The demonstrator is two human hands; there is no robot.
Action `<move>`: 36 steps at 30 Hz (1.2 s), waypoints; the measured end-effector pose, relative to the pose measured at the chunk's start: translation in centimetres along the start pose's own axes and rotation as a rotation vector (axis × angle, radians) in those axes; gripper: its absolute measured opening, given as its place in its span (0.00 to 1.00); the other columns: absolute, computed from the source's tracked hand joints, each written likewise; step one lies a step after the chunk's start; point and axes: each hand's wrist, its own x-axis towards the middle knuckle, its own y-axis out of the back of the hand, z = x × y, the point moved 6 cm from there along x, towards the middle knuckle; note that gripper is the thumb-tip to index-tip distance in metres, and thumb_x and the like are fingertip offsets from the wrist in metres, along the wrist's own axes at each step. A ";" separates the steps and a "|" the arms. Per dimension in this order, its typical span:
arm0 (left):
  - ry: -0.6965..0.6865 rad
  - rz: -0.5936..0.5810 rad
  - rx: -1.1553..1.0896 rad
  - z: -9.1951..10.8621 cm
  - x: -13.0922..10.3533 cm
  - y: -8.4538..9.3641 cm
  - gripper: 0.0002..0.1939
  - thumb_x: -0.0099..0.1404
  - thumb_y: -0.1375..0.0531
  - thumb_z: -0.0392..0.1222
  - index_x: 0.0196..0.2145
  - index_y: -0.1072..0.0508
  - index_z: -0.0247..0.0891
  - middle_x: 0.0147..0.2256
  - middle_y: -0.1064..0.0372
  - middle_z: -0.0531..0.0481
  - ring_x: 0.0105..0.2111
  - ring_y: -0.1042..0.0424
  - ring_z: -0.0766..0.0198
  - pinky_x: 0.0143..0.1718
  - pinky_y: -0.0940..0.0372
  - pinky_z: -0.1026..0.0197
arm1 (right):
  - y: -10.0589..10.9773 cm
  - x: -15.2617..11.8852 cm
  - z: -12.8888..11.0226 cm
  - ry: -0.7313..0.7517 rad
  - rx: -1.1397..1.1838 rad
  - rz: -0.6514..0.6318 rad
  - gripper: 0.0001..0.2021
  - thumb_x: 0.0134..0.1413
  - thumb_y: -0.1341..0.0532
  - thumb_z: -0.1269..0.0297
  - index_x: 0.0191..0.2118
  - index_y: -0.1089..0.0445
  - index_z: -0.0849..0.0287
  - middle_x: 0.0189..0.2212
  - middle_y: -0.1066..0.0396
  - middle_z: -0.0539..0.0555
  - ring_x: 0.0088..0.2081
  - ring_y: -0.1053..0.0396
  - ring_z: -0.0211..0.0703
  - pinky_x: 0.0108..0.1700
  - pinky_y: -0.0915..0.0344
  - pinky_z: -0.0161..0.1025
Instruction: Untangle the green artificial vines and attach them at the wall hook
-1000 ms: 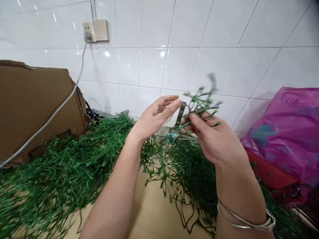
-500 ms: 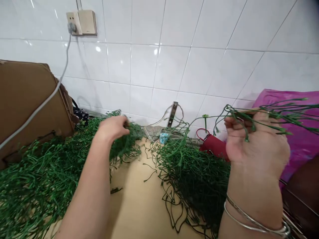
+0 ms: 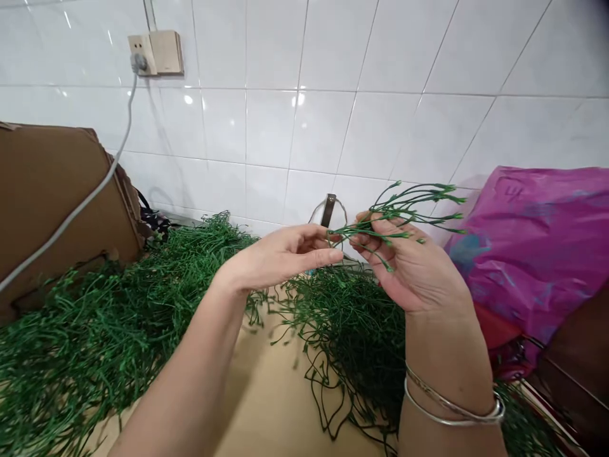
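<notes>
My right hand (image 3: 413, 271) holds a small bunch of green plastic stems (image 3: 404, 212) that fan out up and to the right. My left hand (image 3: 280, 254) meets it from the left, thumb and fingers pinching the near end of that bunch. Both hands hover above a tan tabletop (image 3: 276, 406). A large heap of loose green stems (image 3: 95, 336) lies to the left, and a darker tangled heap (image 3: 361, 330) sits under my right hand. Two silver bangles (image 3: 451, 406) circle my right wrist.
A brown cardboard box (image 3: 52, 203) stands at the left with a grey cable (image 3: 85, 197) running to a wall socket (image 3: 155, 54). A magenta plastic bag (image 3: 537, 247) fills the right side. White tiled wall behind, with a metal bracket (image 3: 329, 211) near the hands.
My left hand came back from the left heap to the middle and joined the right hand. My right hand swung its bunch of stems left, from over the magenta bag toward the centre.
</notes>
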 end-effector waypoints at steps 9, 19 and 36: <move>0.095 0.191 0.154 -1.9 -0.1 3.2 0.17 0.73 0.49 0.49 0.29 0.32 0.38 0.26 0.36 0.54 0.27 0.38 0.69 0.34 0.38 0.63 | 3.0 0.0 -1.3 0.177 -0.093 0.402 0.18 0.42 0.27 0.62 0.41 0.28 0.54 0.34 0.29 0.47 0.34 0.30 0.37 0.35 0.35 0.37; 0.064 0.159 0.153 -0.8 -0.1 1.7 0.18 0.71 0.44 0.48 0.25 0.33 0.37 0.21 0.44 0.57 0.22 0.44 0.71 0.25 0.47 0.64 | -3.5 -2.0 -1.8 0.174 -0.736 -0.199 0.17 0.54 0.34 0.46 0.37 0.22 0.55 0.33 0.23 0.53 0.37 0.27 0.45 0.44 0.32 0.46; 0.038 0.089 0.110 -1.9 0.0 2.2 0.24 0.65 0.38 0.57 0.51 0.24 0.37 0.50 0.24 0.44 0.49 0.27 0.58 0.50 0.35 0.58 | -2.3 -1.0 0.3 -0.051 -0.397 -0.187 0.14 0.46 0.30 0.52 0.33 0.26 0.56 0.29 0.29 0.50 0.33 0.34 0.40 0.36 0.37 0.39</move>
